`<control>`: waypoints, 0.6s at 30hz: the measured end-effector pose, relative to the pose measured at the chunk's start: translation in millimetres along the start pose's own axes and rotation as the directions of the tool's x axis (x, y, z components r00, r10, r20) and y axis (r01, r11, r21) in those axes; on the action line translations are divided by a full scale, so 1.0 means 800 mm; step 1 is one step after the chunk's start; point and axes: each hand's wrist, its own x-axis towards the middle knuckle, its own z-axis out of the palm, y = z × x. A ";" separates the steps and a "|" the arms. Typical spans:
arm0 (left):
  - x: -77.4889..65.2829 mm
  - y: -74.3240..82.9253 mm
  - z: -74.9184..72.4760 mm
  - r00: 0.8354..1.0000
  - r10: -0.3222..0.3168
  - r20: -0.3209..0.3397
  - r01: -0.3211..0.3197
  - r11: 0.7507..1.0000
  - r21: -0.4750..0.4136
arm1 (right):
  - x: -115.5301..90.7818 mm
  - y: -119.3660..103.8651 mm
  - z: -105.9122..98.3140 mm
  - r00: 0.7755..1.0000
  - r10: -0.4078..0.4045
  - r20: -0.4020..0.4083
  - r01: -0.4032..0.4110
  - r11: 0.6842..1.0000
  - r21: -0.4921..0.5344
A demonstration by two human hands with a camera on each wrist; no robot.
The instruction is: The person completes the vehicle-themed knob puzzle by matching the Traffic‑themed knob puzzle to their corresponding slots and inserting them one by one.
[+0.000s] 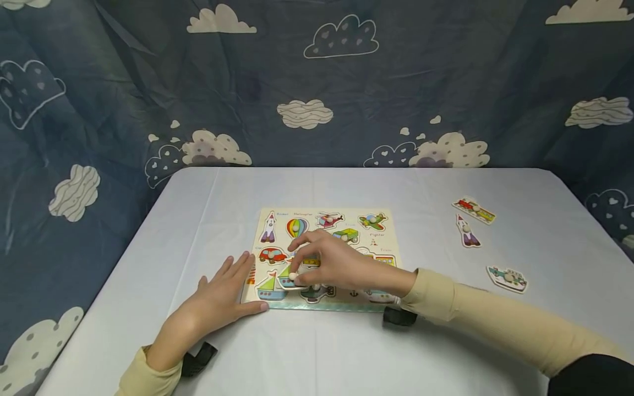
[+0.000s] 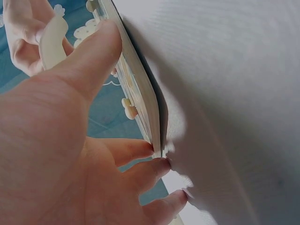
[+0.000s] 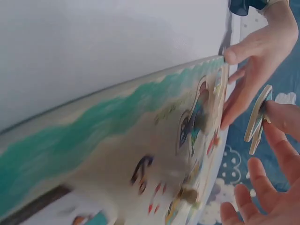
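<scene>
I see a white table (image 1: 322,352) bearing a puzzle board (image 1: 327,306). The left hand (image 1: 218,297), fingers spread, touches the board's left edge, thumb at its near-left corner. On my feed the right hand (image 1: 332,261) pinches a sailboat piece (image 1: 284,280), raised above the board near that corner. Toward the table's right edge I spot a loose train (image 1: 474,211), ship (image 1: 507,279) and rocket (image 1: 467,231).

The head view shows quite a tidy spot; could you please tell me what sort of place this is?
Probably an indoor tabletop set up for play or filming: a dark cloud-patterned cloth hangs behind a white-topped table, on which lies a vehicle-picture puzzle board.
</scene>
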 end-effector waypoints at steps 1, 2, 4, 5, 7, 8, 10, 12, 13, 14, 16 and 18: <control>0.000 0.000 0.000 1.000 0.002 -0.001 -0.002 1.000 0.003 | 0.003 -0.001 0.002 1.000 0.000 0.007 0.000 1.000 0.000; 0.000 -0.001 0.001 1.000 0.002 -0.001 -0.002 1.000 0.005 | 0.006 -0.002 0.005 1.000 0.001 0.013 -0.001 1.000 -0.004; 0.001 -0.001 0.001 1.000 0.003 -0.002 -0.003 1.000 0.010 | 0.013 -0.003 0.010 1.000 0.000 0.019 0.000 1.000 -0.013; 0.001 -0.002 0.001 1.000 0.003 -0.002 -0.003 1.000 0.011 | 0.017 -0.003 0.013 1.000 -0.004 0.021 0.004 1.000 -0.017; 0.001 -0.001 0.001 1.000 0.002 0.001 -0.002 1.000 0.010 | 0.023 -0.003 0.018 1.000 -0.014 0.027 0.015 1.000 -0.027; 0.000 -0.001 0.001 1.000 0.002 0.004 -0.002 1.000 0.008 | 0.026 -0.003 0.021 0.999 -0.018 0.033 0.019 0.999 -0.033; 0.000 -0.001 0.000 1.000 0.002 0.009 -0.002 1.000 0.001 | 0.030 -0.003 0.026 0.998 -0.020 0.052 0.022 0.999 -0.048; 0.000 -0.001 0.000 1.000 0.002 0.013 -0.002 1.000 -0.005 | 0.033 -0.004 0.030 0.997 -0.014 0.075 0.019 0.998 -0.068; 0.000 -0.001 -0.001 1.000 0.002 0.015 -0.002 1.000 -0.007 | 0.035 -0.004 0.031 0.996 -0.009 0.085 0.016 0.997 -0.075; 0.000 -0.001 -0.001 1.000 0.003 0.015 -0.003 1.000 -0.006 | 0.036 -0.004 0.032 0.996 -0.004 0.093 0.012 0.996 -0.084; 0.000 -0.001 -0.001 1.000 0.007 0.012 -0.007 1.000 -0.007 | 0.039 -0.005 0.034 0.995 0.007 0.102 0.004 0.994 -0.107; -0.001 -0.001 -0.001 1.000 0.010 0.010 -0.010 1.000 -0.006 | 0.043 -0.004 0.036 0.994 0.010 0.108 0.003 0.992 -0.124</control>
